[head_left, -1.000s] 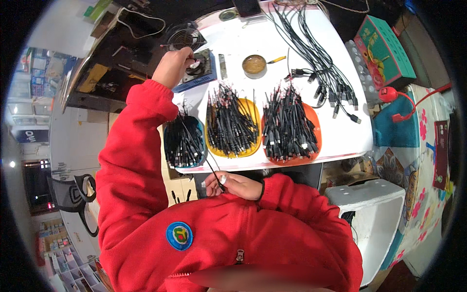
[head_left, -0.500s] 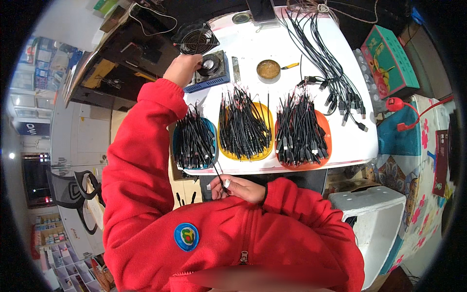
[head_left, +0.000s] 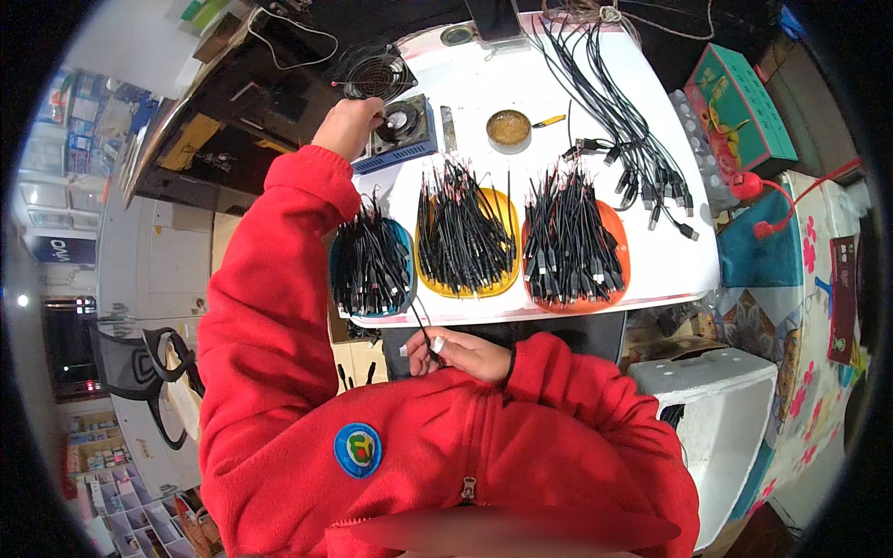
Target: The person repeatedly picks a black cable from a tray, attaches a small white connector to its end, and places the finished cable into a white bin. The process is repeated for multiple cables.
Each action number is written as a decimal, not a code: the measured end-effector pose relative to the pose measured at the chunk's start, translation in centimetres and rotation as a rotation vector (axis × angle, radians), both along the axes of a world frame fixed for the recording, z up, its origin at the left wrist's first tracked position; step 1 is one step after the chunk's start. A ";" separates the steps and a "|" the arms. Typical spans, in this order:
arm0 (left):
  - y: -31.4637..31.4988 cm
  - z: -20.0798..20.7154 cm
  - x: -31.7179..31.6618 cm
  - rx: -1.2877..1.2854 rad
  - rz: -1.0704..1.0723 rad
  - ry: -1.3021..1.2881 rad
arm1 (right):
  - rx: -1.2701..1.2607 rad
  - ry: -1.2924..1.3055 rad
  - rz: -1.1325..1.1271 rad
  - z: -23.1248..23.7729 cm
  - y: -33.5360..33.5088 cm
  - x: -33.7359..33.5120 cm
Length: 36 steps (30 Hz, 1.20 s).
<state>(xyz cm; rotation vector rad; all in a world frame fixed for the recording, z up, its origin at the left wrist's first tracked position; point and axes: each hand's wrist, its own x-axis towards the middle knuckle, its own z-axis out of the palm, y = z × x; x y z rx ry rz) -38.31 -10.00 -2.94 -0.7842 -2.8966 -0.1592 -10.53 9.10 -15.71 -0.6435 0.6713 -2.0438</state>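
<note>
My left hand (head_left: 349, 126), in a red sleeve, reaches to the far left of the white table (head_left: 684, 270) and rests against a small black fan (head_left: 375, 73) beside a blue box with a round dark part (head_left: 402, 128); whether it grips anything I cannot tell. My right hand (head_left: 458, 353) sits below the table's near edge, pinching one thin black cable (head_left: 423, 321) that rises toward the blue tray (head_left: 337, 274). That tray, a yellow tray (head_left: 507, 279) and an orange tray (head_left: 621, 270) each hold several short black cables.
A bundle of long black cables (head_left: 619, 116) fans across the table's right half. A small brass tin (head_left: 508, 128) sits behind the yellow tray. A green box (head_left: 739, 107) and a red cord (head_left: 772, 195) lie to the right; a white bin (head_left: 712, 409) stands below.
The view has shifted, so the table sits lower and more central. My left hand stays by the fan and my right keeps hold of the cable.
</note>
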 end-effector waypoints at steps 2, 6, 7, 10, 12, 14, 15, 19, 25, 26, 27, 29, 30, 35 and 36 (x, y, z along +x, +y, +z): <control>0.4 1.6 1.7 0.112 0.032 0.003 | 0.028 0.008 -0.004 -0.3 0.2 0.3; 1.9 5.3 8.3 0.492 -0.027 0.096 | 0.213 0.121 -0.009 -1.5 0.9 0.7; 2.3 6.2 10.3 0.552 -0.104 0.153 | 0.274 0.157 -0.032 -1.6 1.1 1.0; 3.9 7.8 17.1 0.854 -0.168 0.088 | 0.500 0.325 -0.105 -0.9 1.8 2.1; 4.3 8.5 21.9 0.985 -0.176 -0.045 | 0.742 0.550 -0.148 1.0 2.8 3.0; 5.2 8.4 25.9 1.269 -0.217 -0.277 | 0.817 0.869 -0.481 3.7 3.4 3.9; 5.8 8.1 27.4 1.381 -0.253 -0.353 | 0.726 0.943 -0.699 5.3 3.9 4.6; 11.0 5.5 32.5 1.717 -0.301 -0.641 | 0.618 0.967 -0.914 10.0 5.9 7.5; 15.4 4.9 36.0 1.675 -0.586 -0.794 | 0.984 0.669 -1.035 14.2 13.1 16.1; 15.5 4.9 36.2 1.661 -0.547 -0.751 | 0.835 0.575 -1.212 15.1 15.0 17.9; 15.2 5.0 35.9 1.610 -0.532 -0.742 | 0.764 0.385 -1.380 16.3 17.5 19.6; 14.1 4.9 35.1 1.492 -0.505 -0.727 | 0.794 0.506 -1.503 19.9 22.8 24.3; 13.4 4.7 34.6 1.470 -0.433 -0.728 | 0.857 0.580 -1.598 20.9 24.5 26.1; 9.4 2.1 31.6 1.242 -0.217 -0.742 | 1.643 0.347 -1.446 18.5 30.9 32.2; 8.7 1.5 31.2 1.215 -0.169 -0.768 | 1.761 0.266 -1.314 16.2 32.3 32.1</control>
